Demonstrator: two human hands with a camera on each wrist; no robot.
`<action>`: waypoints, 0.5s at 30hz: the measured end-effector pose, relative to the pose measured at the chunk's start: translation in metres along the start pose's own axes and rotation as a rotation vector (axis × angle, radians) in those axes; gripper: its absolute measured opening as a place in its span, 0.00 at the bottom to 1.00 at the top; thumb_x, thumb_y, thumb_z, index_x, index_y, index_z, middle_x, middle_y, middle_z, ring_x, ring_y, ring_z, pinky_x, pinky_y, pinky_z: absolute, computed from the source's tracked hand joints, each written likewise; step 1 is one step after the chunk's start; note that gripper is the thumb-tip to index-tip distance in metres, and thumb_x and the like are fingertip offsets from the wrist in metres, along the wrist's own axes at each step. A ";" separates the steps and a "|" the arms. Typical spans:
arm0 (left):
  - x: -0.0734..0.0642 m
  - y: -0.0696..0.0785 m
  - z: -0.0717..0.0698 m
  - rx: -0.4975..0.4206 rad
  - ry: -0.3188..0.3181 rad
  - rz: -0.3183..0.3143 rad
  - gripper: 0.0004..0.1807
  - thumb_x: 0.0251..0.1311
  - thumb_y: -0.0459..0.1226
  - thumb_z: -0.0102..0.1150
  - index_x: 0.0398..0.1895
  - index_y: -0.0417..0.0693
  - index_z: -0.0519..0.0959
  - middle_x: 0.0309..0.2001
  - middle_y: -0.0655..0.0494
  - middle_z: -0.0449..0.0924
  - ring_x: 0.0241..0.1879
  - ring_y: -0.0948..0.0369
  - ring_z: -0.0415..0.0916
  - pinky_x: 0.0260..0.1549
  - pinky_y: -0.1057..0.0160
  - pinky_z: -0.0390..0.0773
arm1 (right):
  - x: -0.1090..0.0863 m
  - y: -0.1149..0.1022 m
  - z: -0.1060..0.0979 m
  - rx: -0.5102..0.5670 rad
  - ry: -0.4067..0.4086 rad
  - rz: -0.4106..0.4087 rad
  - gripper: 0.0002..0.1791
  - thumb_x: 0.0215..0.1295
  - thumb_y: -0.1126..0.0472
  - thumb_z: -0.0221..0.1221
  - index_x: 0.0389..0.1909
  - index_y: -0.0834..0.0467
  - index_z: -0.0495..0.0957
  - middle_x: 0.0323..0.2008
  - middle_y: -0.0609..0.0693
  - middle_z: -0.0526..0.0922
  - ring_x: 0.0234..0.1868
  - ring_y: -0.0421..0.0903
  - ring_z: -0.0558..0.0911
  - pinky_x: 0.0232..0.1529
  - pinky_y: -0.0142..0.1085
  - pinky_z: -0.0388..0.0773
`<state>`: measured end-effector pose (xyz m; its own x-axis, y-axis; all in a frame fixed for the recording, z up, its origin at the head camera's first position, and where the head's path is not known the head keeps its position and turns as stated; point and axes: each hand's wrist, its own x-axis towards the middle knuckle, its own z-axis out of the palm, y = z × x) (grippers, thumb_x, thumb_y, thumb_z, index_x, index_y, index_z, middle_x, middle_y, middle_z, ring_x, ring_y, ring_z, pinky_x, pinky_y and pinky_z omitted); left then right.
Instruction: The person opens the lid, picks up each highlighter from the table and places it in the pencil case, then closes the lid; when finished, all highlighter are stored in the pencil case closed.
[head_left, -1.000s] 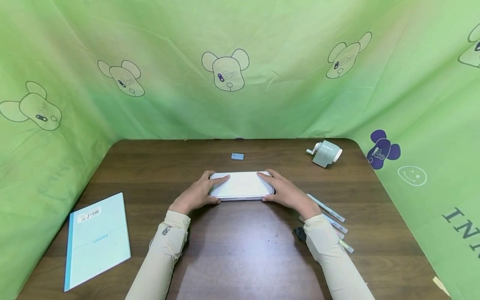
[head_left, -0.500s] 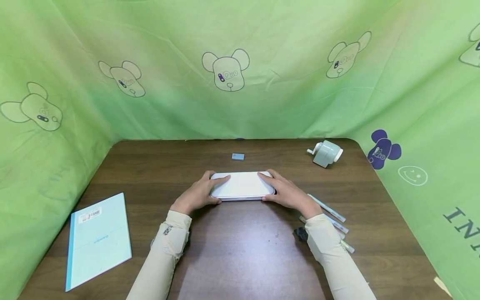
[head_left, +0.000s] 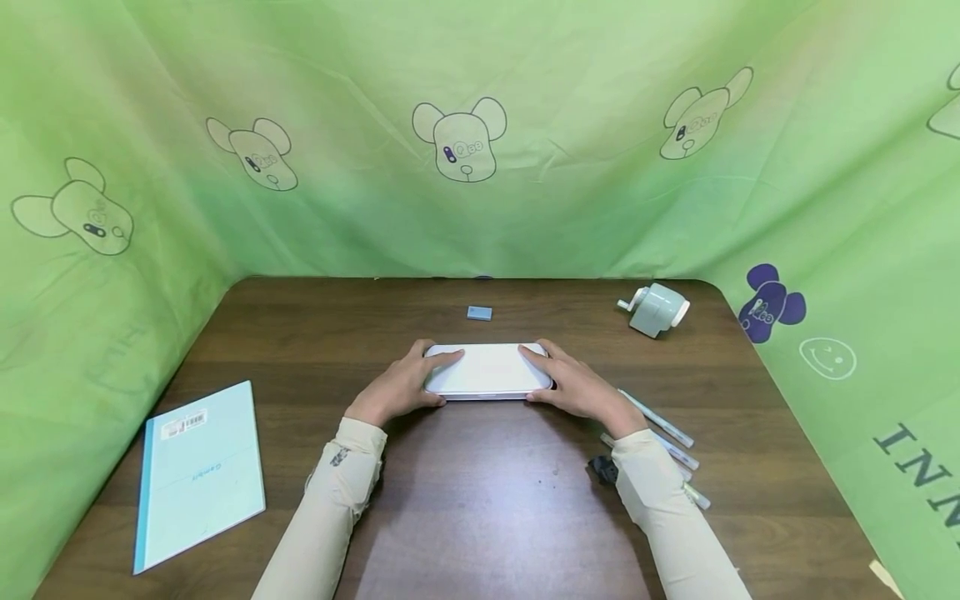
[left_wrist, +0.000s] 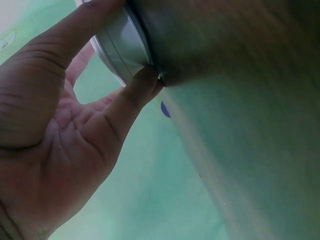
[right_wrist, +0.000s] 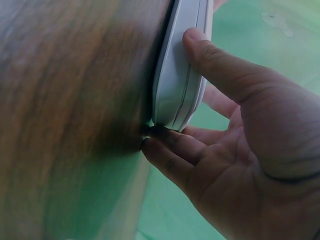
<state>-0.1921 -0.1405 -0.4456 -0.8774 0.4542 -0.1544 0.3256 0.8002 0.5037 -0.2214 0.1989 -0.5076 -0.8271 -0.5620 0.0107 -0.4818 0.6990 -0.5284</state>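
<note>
A white, flat case [head_left: 489, 371] with rounded corners lies at the middle of the dark wooden table, its long side across. My left hand [head_left: 396, 390] grips its left end, thumb along the near side and a finger over the top. At the other end my right hand [head_left: 583, 392] holds it in the mirrored way. A seam runs round the side of the case [right_wrist: 182, 75] in the right wrist view, where fingertips reach in at its bottom corner. The left wrist view has the thumb and fingers around the case's left end [left_wrist: 120, 45].
Behind the case lies a small blue eraser [head_left: 479, 313]. A pale green pencil sharpener [head_left: 658, 310] with a crank stands back right. Several pens [head_left: 678, 454] and a black object [head_left: 602, 468] lie by the right forearm. A light blue notebook [head_left: 202, 475] is at left.
The whole head view has shifted slightly to the right. Both hands keep the same grip on the white case, which stays where it was on the table.
</note>
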 end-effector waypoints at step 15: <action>-0.001 0.002 -0.002 -0.006 -0.008 0.004 0.46 0.67 0.37 0.77 0.86 0.59 0.65 0.82 0.33 0.54 0.68 0.36 0.75 0.66 0.40 0.77 | -0.004 -0.014 -0.009 0.011 -0.018 0.010 0.47 0.75 0.48 0.70 0.87 0.53 0.58 0.81 0.69 0.59 0.77 0.69 0.67 0.72 0.63 0.69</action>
<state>-0.1915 -0.1404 -0.4426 -0.8734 0.4603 -0.1591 0.3267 0.7961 0.5094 -0.2145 0.1953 -0.4926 -0.8263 -0.5632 -0.0100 -0.4705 0.6998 -0.5375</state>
